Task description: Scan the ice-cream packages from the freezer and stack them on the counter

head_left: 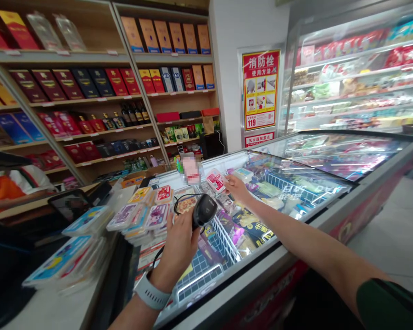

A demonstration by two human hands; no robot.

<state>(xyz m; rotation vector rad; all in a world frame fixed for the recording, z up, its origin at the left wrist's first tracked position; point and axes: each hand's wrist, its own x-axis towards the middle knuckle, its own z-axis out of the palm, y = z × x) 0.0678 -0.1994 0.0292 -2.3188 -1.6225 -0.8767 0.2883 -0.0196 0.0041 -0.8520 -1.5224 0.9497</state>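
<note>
Black scanner (pixel 205 211) in the left hand (pixel 179 243), fingers wrapped round its handle; the right hand (pixel 238 189) pinches a red-and-white box (pixel 215 181) with narrowed fingers — over the freezer (pixel 378 185); stacked boxes (pixel 124 216) crowd left, wire baskets (pixel 226 238) below.

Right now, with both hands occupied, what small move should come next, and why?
I'd probably bring the black scanner and the red-and-white pack into line, printed code toward the scanner: the left hand grips the scanner, while the right hand holds the pack by its edge just beyond, apart from it.
</note>
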